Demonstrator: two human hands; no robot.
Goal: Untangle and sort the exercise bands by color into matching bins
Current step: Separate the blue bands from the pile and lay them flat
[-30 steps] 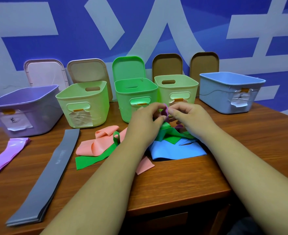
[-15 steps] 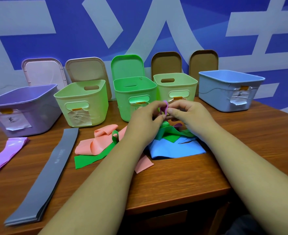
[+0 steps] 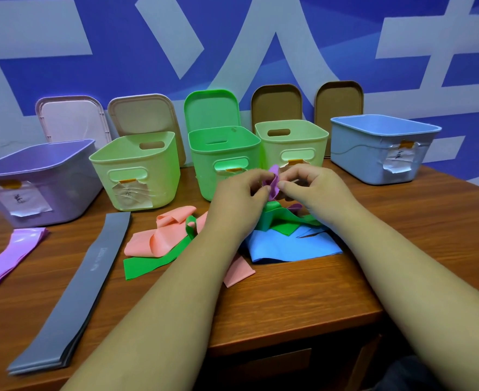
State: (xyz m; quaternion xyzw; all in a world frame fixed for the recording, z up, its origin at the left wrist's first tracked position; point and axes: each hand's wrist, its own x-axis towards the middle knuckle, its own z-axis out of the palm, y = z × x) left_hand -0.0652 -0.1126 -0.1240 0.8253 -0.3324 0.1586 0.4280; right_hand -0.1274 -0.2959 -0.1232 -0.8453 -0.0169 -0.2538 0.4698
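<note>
Both hands pinch the purple band (image 3: 273, 183): the left hand (image 3: 238, 193) and the right hand (image 3: 314, 190) meet fingertip to fingertip, curled on a folded loop of it. Compared with a second ago, more of the loop shows between the fingers and it stands a little higher; the hands have barely shifted. Under them the green band (image 3: 282, 225) and blue band (image 3: 289, 246) lie tangled on the surface (image 3: 289, 300) as before, with the salmon band (image 3: 159, 235) just left of the left wrist. Farther left, the grey band (image 3: 91, 277) lies unmoved. The green bin (image 3: 204, 165) stands just beyond the hands.
</note>
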